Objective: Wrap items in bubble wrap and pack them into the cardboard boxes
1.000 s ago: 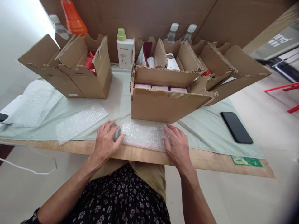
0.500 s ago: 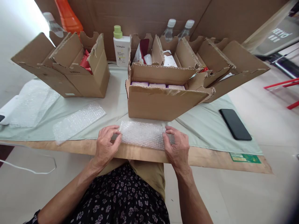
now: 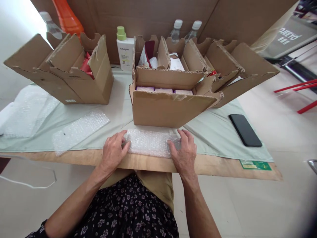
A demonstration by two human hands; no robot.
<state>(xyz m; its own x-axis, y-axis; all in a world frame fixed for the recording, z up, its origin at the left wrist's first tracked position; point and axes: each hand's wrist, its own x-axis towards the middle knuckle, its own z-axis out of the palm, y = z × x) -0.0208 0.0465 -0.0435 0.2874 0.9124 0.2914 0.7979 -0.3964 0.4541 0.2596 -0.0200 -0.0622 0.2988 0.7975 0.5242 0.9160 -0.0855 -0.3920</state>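
A folded strip of clear bubble wrap (image 3: 150,142) lies flat along the front of the cloth, close to the wooden table edge. My left hand (image 3: 114,148) rests at its left end, with thumb and forefinger apart and their tips touching the two corners there. On the opposite end lies my right hand (image 3: 184,153). Its thumb is on top of the wrap and its forefinger reaches the far right corner, with a wide gap between them. Neither hand is closed around the wrap. Whatever may be inside the wrap cannot be made out.
Just behind the wrap stands a cardboard box (image 3: 158,109) with purple-edged packs in it. Another carton (image 3: 86,89) holds something red. A second bubble wrap piece (image 3: 80,130) and a stack of sheets (image 3: 27,112) lie left. A black phone (image 3: 245,130) is right; a white bottle (image 3: 125,53) stands behind.
My right thumb has slid inward over the wrap and the right fingers have spread wider. The left hand stays at its end. The whole view has shifted slightly.
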